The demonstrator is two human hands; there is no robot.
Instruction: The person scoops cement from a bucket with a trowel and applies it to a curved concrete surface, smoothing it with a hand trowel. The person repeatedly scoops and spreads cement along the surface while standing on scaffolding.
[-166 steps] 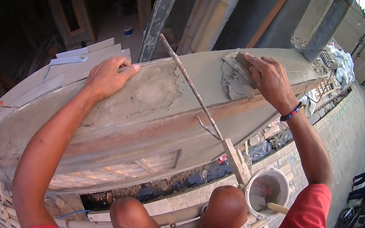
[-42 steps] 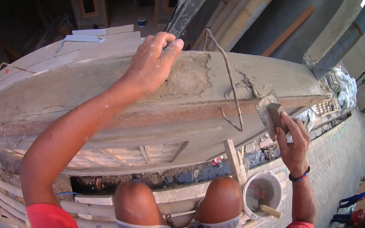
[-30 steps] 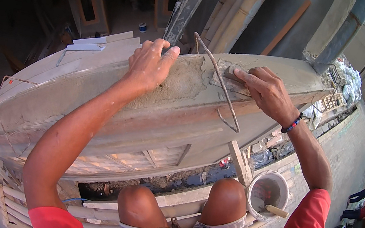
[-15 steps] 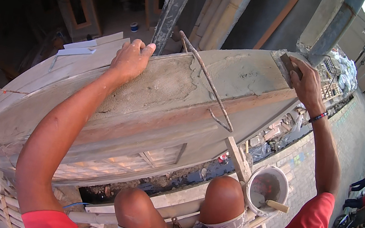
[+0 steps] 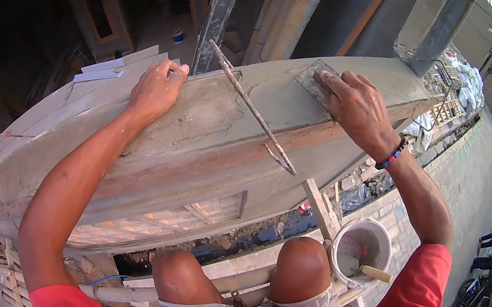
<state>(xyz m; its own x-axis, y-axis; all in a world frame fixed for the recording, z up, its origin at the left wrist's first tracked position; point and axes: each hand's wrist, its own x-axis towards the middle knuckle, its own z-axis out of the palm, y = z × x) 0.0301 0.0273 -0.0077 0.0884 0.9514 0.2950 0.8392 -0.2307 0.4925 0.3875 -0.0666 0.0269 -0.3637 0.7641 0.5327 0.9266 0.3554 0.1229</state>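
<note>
My right hand (image 5: 365, 112) is closed round the handle of a plastering trowel (image 5: 308, 84), whose flat blade lies on the wet mortar (image 5: 279, 97) along the top of a curved ledge. My left hand (image 5: 158, 87) rests at the ledge's far edge, fingers bent over it and thumb sticking out; the fingertips are partly hidden. Between my hands, a mortar-crusted bent metal rod (image 5: 248, 102) crosses the ledge like a clamp. A wooden board (image 5: 311, 135) runs along the near edge. Near my left hand the mortar (image 5: 191, 111) looks rougher than under the trowel.
A white bucket (image 5: 342, 236) beside my right knee holds grey mortar and a wooden-handled tool (image 5: 376, 274). Bamboo poles (image 5: 128, 296) lie beneath me. A grey post (image 5: 222, 18) rises behind the ledge, a pipe (image 5: 441, 36) at its right end. Two people stand far right on the paved lane.
My right hand has drawn the trowel leftward along the ledge, toward the metal rod, leaving smoother mortar at the right. My left hand has shifted slightly left along the edge.
</note>
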